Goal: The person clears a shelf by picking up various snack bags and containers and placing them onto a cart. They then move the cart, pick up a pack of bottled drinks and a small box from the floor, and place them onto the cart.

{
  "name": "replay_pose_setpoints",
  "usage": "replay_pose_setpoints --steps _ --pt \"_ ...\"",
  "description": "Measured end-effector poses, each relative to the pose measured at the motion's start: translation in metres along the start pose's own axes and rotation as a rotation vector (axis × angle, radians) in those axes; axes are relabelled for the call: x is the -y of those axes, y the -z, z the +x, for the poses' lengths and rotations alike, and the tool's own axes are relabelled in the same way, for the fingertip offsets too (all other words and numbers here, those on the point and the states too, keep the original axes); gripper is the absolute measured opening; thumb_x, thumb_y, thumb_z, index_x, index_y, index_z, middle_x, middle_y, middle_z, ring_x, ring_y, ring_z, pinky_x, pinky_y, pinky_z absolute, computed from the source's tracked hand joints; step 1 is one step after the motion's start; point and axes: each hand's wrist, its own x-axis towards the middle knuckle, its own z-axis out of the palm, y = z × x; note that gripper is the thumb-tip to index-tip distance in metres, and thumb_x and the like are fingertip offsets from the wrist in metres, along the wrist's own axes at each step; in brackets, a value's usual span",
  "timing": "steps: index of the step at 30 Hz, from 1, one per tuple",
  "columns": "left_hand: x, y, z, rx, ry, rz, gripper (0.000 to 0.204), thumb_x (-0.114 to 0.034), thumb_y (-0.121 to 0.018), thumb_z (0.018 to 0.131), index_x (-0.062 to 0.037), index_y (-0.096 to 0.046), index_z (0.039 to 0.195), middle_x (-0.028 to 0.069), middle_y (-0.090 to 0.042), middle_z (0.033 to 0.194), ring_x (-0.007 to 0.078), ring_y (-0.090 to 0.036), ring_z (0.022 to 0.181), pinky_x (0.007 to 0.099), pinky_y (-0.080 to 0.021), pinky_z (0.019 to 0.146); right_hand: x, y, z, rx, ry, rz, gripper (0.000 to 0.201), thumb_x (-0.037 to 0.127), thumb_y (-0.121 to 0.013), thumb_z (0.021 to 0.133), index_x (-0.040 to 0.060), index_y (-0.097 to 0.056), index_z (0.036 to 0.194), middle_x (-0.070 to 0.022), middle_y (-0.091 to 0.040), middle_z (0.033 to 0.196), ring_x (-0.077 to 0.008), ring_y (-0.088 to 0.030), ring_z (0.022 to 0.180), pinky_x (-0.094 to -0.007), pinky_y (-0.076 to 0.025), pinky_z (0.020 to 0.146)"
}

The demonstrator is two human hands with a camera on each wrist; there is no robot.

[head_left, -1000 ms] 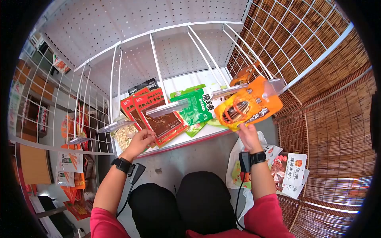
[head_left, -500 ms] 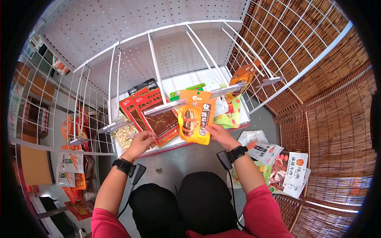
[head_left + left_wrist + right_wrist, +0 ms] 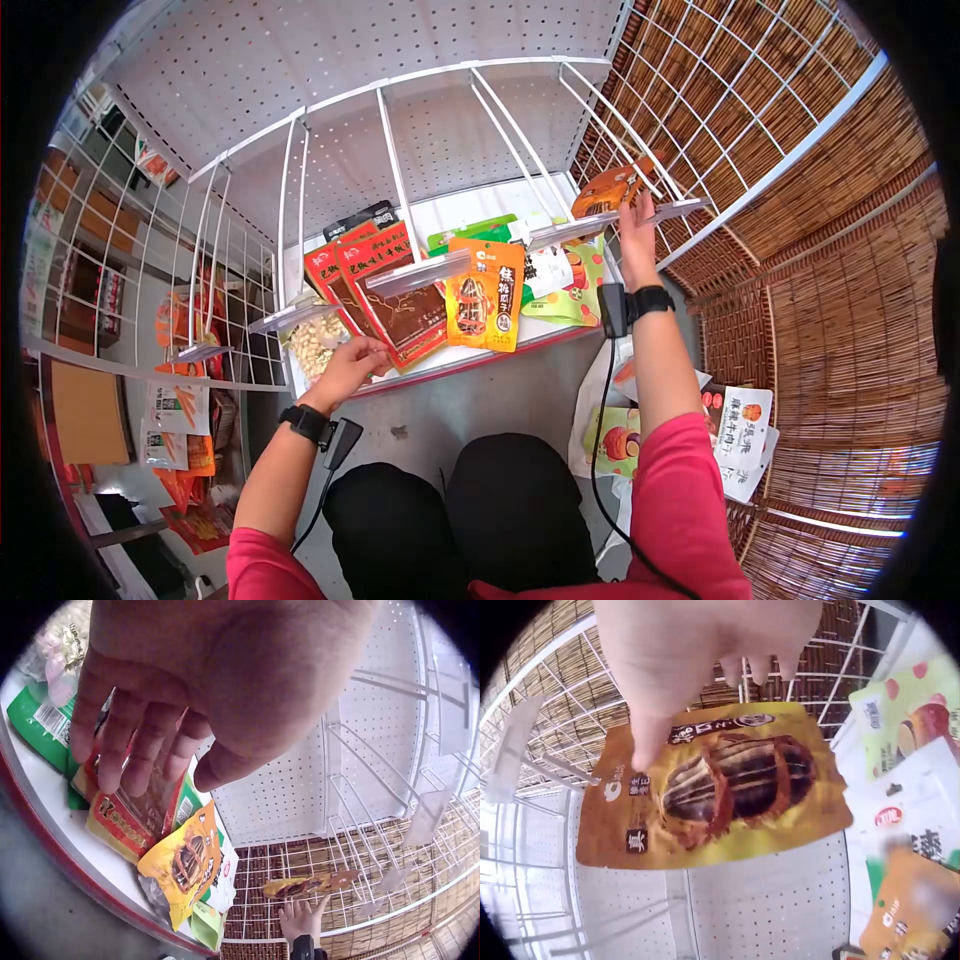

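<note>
Touching one of two sunflower-seed packets point(image 3: 739, 799).

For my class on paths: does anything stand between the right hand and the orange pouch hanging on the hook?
Nothing visible does; the right hand is at the pouch, partly covering its face. The clear label holder sits past the pouch's top edge.

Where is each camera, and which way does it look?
Head: on the head, facing forward and down at the shelf; both arms and knees show.
Left wrist: on that wrist, facing red packs past the left hand, right hand beyond.
Right wrist: there, facing an orange bag past the right hand.
All three show that bag.
</note>
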Motion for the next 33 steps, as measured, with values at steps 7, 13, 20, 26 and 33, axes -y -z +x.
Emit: replay_pose_setpoints --steps 7,13,20,26,33 --pt "0.001 0.0 0.0 0.012 -0.021 0.039 0.018 -0.018 -0.05 0.084 -0.007 -0.051 0.099 0.0015 -0.058 0.085 0.0093 -0.056 0.073 0.0229 -0.044 0.062 0.008 0.01 0.0 0.273 -0.219 0.132 0.044 0.007 -0.062 0.075 0.0012 -0.043 0.115 -0.0071 -0.053 0.109 -0.0164 -0.051 0.098 -0.028 -0.037 0.087" --pt "0.007 0.006 -0.002 0.007 0.001 0.034 0.018 -0.017 -0.05 0.084 -0.0067 -0.051 0.099 0.0015 -0.058 0.086 0.0095 -0.055 0.073 0.0225 -0.044 0.062 -0.003 0.03 -0.034 0.321 -0.366 0.404 0.036 0.005 -0.056 0.08 0.0016 -0.044 0.114 -0.0069 -0.053 0.11 -0.0166 -0.05 0.1 -0.0309 -0.039 0.087" --pt "0.016 0.015 -0.003 -0.026 0.011 -0.014 0.021 -0.018 -0.051 0.082 -0.0061 -0.052 0.099 0.0018 -0.058 0.086 0.0094 -0.055 0.072 0.0231 -0.042 0.061 0.007 0.074 -0.096 0.397 -0.413 0.512 0.034 0.006 -0.053 0.081 0.0012 -0.044 0.114 -0.0075 -0.052 0.112 -0.0179 -0.05 0.102 -0.0327 -0.039 0.089" --pt "0.012 0.02 -0.007 -0.063 0.014 -0.056 0.023 -0.019 -0.051 0.082 -0.0054 -0.052 0.101 0.0023 -0.057 0.086 0.0107 -0.055 0.074 0.0242 -0.043 0.062 -0.019 0.064 -0.131 0.697 -0.722 -0.106 0.025 0.012 -0.059 0.079 0.0002 -0.056 0.101 -0.0023 -0.059 0.094 -0.0091 -0.055 0.083 -0.0243 -0.044 0.075" --pt "0.016 0.018 -0.007 -0.055 0.045 -0.026 0.021 -0.019 -0.049 0.084 -0.0067 -0.051 0.101 0.0029 -0.057 0.088 0.0114 -0.055 0.076 0.025 -0.044 0.066 -0.023 -0.011 -0.125 0.538 -0.778 0.405 0.033 0.026 -0.049 0.087 -0.0014 -0.05 0.106 -0.0068 -0.057 0.1 -0.0127 -0.056 0.084 -0.025 -0.046 0.07"
